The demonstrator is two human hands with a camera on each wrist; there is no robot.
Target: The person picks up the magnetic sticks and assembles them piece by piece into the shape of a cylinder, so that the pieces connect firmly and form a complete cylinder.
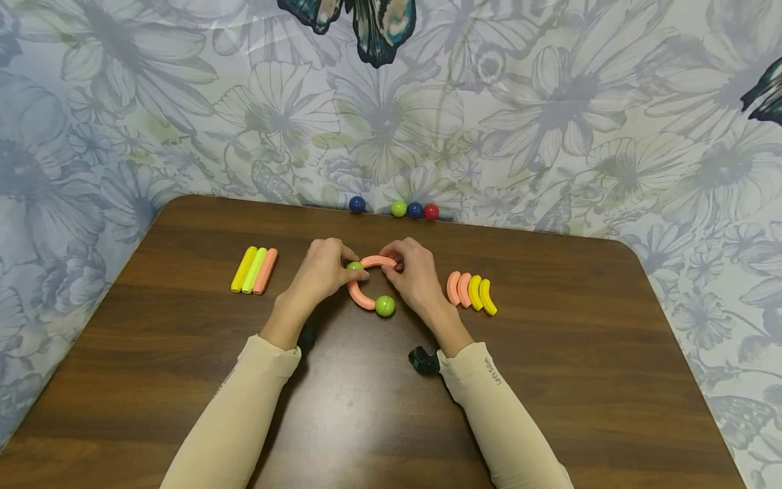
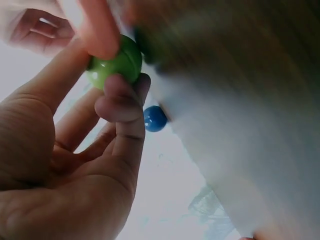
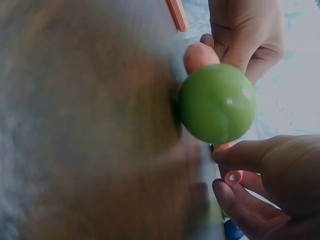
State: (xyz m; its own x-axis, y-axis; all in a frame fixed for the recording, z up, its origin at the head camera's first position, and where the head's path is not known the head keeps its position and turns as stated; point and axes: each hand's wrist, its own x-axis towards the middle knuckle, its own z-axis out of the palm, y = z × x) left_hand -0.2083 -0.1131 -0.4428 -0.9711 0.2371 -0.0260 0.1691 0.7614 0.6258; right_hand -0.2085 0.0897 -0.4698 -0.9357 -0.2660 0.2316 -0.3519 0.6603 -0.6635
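Observation:
In the head view my left hand [image 1: 320, 268] pinches a green ball [image 1: 354, 266] between thumb and fingers; the left wrist view shows this green ball [image 2: 122, 62] up close. My right hand [image 1: 417, 272] pinches the free end of a curved orange stick [image 1: 377, 261], whose other end meets that ball. A second curved orange stick [image 1: 360, 297] runs from the same ball toward me, with another green ball [image 1: 385, 306] at its near end. Together they form an unclosed arc. In the right wrist view, the held stick's end [image 3: 233, 177] shows a silvery centre.
Straight yellow, lime and orange sticks [image 1: 254, 270] lie side by side at left. Several short curved sticks [image 1: 471, 292], orange and yellow, lie at right. Along the table's back edge sit a blue ball [image 1: 357, 204] and a green [image 1: 398, 208], blue and red ball group.

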